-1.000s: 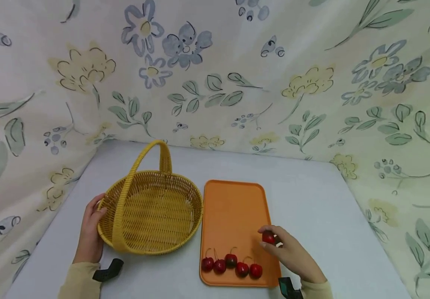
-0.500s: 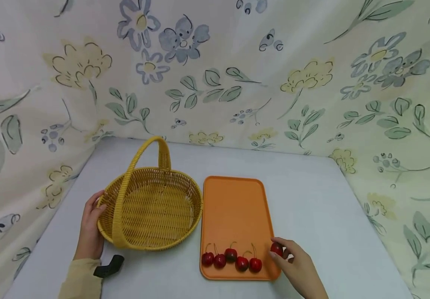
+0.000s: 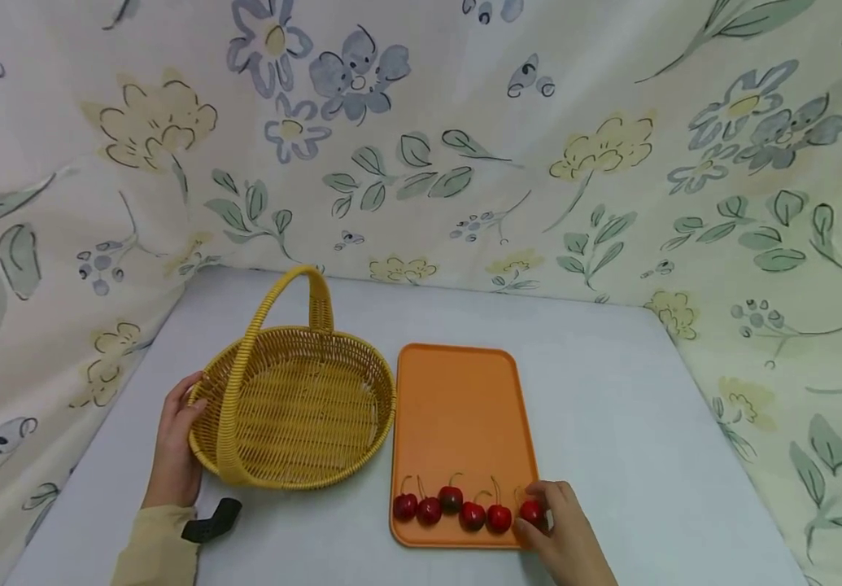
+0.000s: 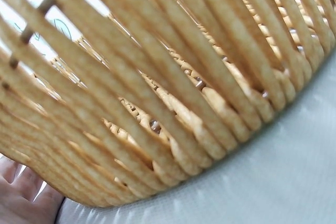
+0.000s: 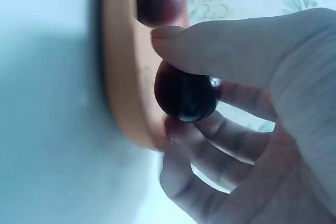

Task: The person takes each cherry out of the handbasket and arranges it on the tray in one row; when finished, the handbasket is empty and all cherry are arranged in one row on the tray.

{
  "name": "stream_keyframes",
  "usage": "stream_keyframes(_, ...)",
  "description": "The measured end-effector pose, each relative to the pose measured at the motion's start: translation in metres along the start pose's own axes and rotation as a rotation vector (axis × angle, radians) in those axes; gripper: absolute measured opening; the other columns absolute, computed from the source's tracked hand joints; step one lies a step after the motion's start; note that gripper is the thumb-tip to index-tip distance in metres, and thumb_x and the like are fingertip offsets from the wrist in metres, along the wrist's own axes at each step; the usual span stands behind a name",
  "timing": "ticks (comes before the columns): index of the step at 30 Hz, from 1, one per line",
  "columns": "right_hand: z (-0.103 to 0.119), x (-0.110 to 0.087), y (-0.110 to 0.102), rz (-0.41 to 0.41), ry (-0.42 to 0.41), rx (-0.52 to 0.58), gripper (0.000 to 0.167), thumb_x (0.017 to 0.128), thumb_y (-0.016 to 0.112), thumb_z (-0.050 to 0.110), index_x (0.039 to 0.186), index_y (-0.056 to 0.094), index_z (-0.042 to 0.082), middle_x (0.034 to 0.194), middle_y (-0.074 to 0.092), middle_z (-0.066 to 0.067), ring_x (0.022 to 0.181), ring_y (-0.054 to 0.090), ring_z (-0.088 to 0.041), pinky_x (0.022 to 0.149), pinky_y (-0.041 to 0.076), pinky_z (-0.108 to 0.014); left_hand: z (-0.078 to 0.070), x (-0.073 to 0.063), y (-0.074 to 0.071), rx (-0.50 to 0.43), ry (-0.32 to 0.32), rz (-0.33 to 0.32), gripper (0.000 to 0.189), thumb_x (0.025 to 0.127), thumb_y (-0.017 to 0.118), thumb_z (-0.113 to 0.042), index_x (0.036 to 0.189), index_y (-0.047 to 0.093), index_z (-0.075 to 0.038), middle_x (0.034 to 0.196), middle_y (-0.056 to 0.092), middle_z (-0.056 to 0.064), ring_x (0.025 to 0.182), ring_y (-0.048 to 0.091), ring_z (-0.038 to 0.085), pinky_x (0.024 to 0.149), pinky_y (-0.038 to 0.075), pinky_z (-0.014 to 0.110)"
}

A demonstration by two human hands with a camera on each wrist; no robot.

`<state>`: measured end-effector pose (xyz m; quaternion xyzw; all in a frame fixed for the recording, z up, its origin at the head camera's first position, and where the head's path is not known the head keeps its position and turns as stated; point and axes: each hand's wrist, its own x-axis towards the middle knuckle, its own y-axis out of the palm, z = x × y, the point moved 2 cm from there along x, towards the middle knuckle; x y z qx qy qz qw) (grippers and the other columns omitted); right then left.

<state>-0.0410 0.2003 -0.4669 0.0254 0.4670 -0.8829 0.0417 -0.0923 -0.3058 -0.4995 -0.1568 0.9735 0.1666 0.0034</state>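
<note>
My left hand (image 3: 175,452) grips the left side of a yellow wicker basket (image 3: 325,419), thumb over its rim. Up close in the left wrist view, the woven basket wall (image 4: 173,87) hides most of that hand. An orange tray (image 3: 464,407) lies just right of the basket. At the tray's near right corner, my right hand (image 3: 569,533) pinches a dark red cherry (image 5: 188,95) between thumb and fingers. This cherry is at the right end of a row of several stemmed cherries (image 3: 450,499) along the tray's near side.
A white table (image 3: 604,407) carries the basket and tray. The basket's tall arched handle (image 3: 245,366) rises over its left part. Behind the table hangs a floral cloth (image 3: 421,203). A black wrist device (image 3: 212,521) sits by the left sleeve (image 3: 157,549).
My right hand has carried the cherry from over the tray's right side toward the near right corner, down beside the row. My left hand stays on the basket. The head view has shifted slightly.
</note>
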Motion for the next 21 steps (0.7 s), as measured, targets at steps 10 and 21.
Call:
stream_keyframes(10,-0.006,-0.009,0.005,0.054,-0.011,-0.097,0.037,0.072,0.084,0.022,0.099,0.06,0.013,0.099,0.053,-0.003,0.091,0.056,-0.017,0.08,0.052,-0.037,0.006,0.003,0.003,0.016,-0.023,0.024,0.043,0.103,0.042,-0.02,0.145,0.034,-0.021,0.139,0.034,-0.003,0.115,0.045,0.005,0.085,0.045,0.014)
stream_keyframes(21,-0.011,-0.01,0.008,0.152,-0.025,-0.078,0.043,0.073,0.082,0.032,0.105,0.059,0.014,0.104,0.053,-0.004,0.092,0.057,-0.017,0.078,0.053,-0.035,-0.013,-0.005,-0.001,0.262,0.049,-0.079,0.043,0.101,0.047,-0.027,0.143,0.04,-0.02,0.137,0.04,-0.004,0.117,0.042,0.005,0.086,0.037,0.011)
